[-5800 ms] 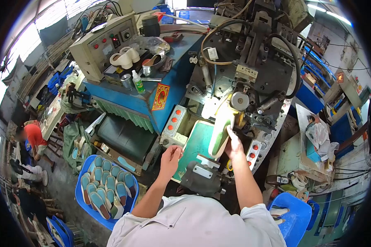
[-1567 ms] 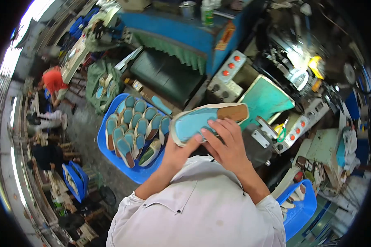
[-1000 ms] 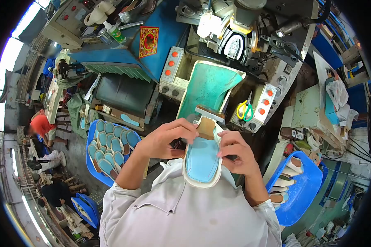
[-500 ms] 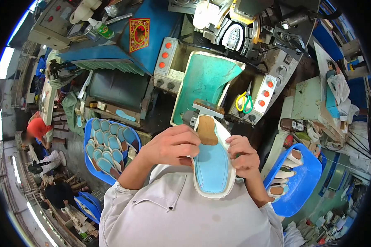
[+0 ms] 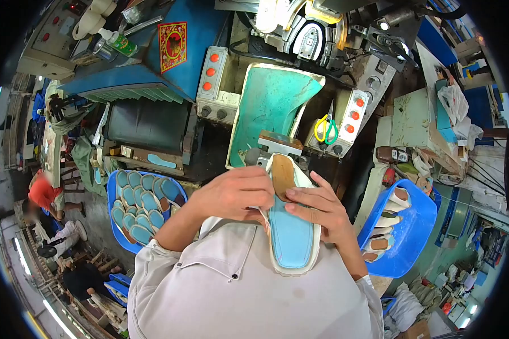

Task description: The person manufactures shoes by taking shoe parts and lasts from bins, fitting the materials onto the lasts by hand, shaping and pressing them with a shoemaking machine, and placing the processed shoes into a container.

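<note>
A shoe piece (image 5: 292, 234) with a blue and brown sole face and a pale rim lies upright in front of my chest, its brown end against a metal block (image 5: 281, 142). My left hand (image 5: 237, 193) is closed on its left rim, fingers bent together. My right hand (image 5: 318, 210) lies over its right side, fingers spread, two fingertips on the face near where brown meets blue. The underside of the piece is hidden.
Beyond the block sits a green tray (image 5: 271, 104); scissors (image 5: 326, 129) rest right of it. Button panels (image 5: 211, 85) flank the tray. Blue baskets of shoe pieces stand left (image 5: 120, 236) and right (image 5: 404, 243). A person in red (image 5: 44, 193) is far left.
Over the last second my right hand has moved from the rim onto the piece's face. Earlier, the piece was carried from beside the left basket to the block. The view has shifted slightly.
</note>
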